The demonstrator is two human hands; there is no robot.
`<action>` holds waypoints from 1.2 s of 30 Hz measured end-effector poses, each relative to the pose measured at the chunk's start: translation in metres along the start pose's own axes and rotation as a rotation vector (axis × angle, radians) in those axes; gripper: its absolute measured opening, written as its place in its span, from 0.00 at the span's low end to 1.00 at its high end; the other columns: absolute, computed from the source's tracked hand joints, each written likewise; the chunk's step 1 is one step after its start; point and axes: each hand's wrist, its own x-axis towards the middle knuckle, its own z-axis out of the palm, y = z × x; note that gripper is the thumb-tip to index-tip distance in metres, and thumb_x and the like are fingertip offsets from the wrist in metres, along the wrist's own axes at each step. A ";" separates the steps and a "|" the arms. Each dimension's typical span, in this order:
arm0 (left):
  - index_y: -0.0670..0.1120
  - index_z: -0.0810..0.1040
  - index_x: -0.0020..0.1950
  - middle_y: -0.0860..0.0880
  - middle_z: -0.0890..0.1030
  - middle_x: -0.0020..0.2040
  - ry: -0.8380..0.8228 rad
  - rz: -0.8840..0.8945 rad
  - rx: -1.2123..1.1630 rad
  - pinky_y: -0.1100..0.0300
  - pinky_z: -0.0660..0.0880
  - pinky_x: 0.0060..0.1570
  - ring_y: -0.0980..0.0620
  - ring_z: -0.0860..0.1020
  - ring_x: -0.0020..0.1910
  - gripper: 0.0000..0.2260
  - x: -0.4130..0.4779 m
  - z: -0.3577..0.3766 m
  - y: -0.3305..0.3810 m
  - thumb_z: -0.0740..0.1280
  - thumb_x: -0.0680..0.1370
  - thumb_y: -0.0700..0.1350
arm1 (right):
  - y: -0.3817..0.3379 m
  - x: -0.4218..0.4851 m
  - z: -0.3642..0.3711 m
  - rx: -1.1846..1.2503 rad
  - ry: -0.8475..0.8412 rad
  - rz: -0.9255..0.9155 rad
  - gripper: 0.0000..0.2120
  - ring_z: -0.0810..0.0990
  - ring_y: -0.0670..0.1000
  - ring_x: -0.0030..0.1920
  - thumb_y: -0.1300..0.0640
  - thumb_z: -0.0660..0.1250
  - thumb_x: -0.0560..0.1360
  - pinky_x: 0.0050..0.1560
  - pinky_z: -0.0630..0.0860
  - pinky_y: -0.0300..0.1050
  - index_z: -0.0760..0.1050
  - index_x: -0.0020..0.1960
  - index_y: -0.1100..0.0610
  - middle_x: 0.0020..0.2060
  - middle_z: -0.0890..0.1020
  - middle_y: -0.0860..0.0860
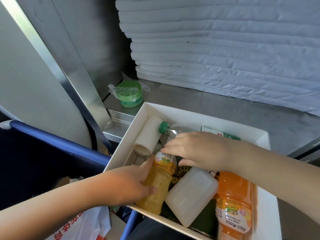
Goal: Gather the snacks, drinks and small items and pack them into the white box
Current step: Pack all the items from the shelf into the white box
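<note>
**Currently: packing the white box**

Three bottles in the white box (204,113): yellow bottle (158,184), orange bottle (233,203), clear bottle (174,129). One green jar (129,94) outside on the desk (225,105). Left hand (128,183) grip wraps the yellow bottle; right hand (195,149) palm-down, fingers loose, empty.

"MOGU MOGU" on orange bottle (234,205) label at white box (265,201) near right corner, other labels and bag print too blurred to read

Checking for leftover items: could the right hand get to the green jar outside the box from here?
Probably yes: the green jar stands uncovered on the metal ledge beyond the white box, and the right hand holds nothing.
</note>
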 end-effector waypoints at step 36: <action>0.54 0.29 0.73 0.52 0.34 0.75 0.798 0.309 0.689 0.53 0.34 0.71 0.51 0.35 0.74 0.31 0.065 -0.071 0.025 0.30 0.74 0.66 | 0.030 -0.054 0.002 0.005 0.124 0.575 0.39 0.49 0.46 0.74 0.29 0.41 0.72 0.68 0.43 0.39 0.26 0.72 0.45 0.76 0.46 0.43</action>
